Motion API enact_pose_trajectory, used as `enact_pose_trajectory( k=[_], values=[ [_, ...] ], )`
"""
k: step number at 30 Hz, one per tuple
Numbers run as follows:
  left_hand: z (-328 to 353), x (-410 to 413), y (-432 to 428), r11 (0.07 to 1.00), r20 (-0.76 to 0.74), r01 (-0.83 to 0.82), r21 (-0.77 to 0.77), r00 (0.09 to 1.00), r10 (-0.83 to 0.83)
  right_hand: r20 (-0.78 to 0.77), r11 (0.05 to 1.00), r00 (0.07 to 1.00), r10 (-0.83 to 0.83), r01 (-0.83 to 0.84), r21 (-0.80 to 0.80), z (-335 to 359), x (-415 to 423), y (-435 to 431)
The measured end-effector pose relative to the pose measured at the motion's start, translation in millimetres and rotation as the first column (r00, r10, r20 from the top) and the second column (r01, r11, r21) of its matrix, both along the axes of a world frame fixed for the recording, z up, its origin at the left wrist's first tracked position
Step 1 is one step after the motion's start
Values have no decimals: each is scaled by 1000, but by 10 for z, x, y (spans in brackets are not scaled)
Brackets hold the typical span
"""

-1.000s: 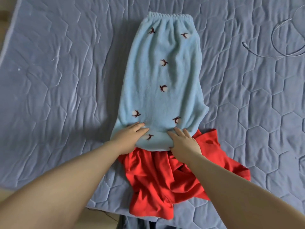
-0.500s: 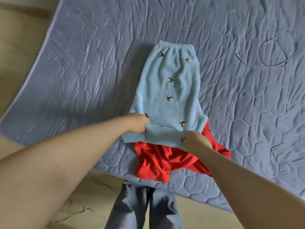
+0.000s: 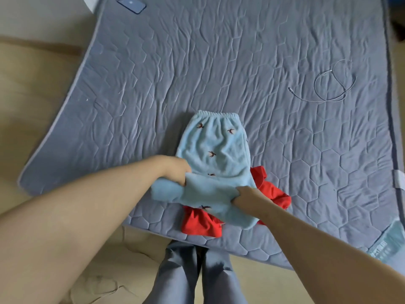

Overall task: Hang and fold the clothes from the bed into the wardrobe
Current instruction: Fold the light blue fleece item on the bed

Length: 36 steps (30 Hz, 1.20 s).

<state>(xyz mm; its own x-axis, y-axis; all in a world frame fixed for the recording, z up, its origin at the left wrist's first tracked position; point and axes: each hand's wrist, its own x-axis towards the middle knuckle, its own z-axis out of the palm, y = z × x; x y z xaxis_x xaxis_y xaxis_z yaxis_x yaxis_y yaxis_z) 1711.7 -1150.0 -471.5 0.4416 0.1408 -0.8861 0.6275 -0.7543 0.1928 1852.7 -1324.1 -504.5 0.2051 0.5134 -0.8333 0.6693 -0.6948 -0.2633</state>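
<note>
Light blue trousers (image 3: 215, 154) lie on the bed (image 3: 197, 62) near its front edge, partly over a red garment (image 3: 201, 222). Their long axis runs straight away from the person, with the elastic waistband at the far end. Left grip (image 3: 175, 170) and right grip (image 3: 245, 197) each clutch the raised near end, one per side. Judgement: the flat cloth lies beyond both grips, the left nearer the waistband, so the fold goes forward along that axis.

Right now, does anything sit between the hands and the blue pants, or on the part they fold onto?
Nothing visible. The left hand and right hand grip the near end of the blue pants. The red garment lies underneath, not on top; the cable lies apart to the right. The wardrobe is out of view.
</note>
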Motion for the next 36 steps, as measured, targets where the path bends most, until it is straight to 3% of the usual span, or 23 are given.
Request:
enact_pose_trajectory(
  k=[3,6,10,14,16,18,20,22,24,26,29,32,33,36],
  values=[
    [27,109,185,925,135,48,378,985,-106,234,967,961,-145,87,240,116,86,208],
    [71,291,336,803,368,-223,552,930,6,434,869,828,-356,123,478,226,191,434],
    [70,519,488,683,673,-569,458,724,152,313,680,712,-628,308,665,324,422,715],
    [-102,772,725,625,739,-712,322,601,304,132,500,629,-766,455,737,234,659,1146],
    [-308,885,793,665,720,-721,195,566,402,7,396,589,-808,534,747,50,723,1331],
    [-571,899,759,782,650,-612,117,643,405,-28,446,643,-765,560,699,-153,688,1368],
    [-899,846,706,870,574,-459,181,767,285,118,648,750,-651,468,600,-457,626,1331],
    [-1199,758,673,879,505,-397,263,833,225,226,772,791,-569,418,479,-732,605,1265],
    [-1505,694,669,849,467,-436,300,843,268,261,796,770,-582,475,375,-1016,652,1224],
    [-1768,642,694,814,482,-503,290,812,330,247,754,718,-650,571,325,-1267,726,1210],
    [-2127,541,741,700,570,-684,208,666,481,179,660,639,-748,684,311,-1638,781,1248],
    [-2427,409,768,460,565,-883,-93,333,755,52,589,600,-798,759,277,-1964,792,1236],
    [-2506,371,772,408,536,-892,-195,251,806,7,585,604,-797,768,261,-2052,796,1213],
    [-2648,311,844,307,421,-851,-425,114,900,-28,609,625,-780,768,199,-2251,890,1178]
  ],
)
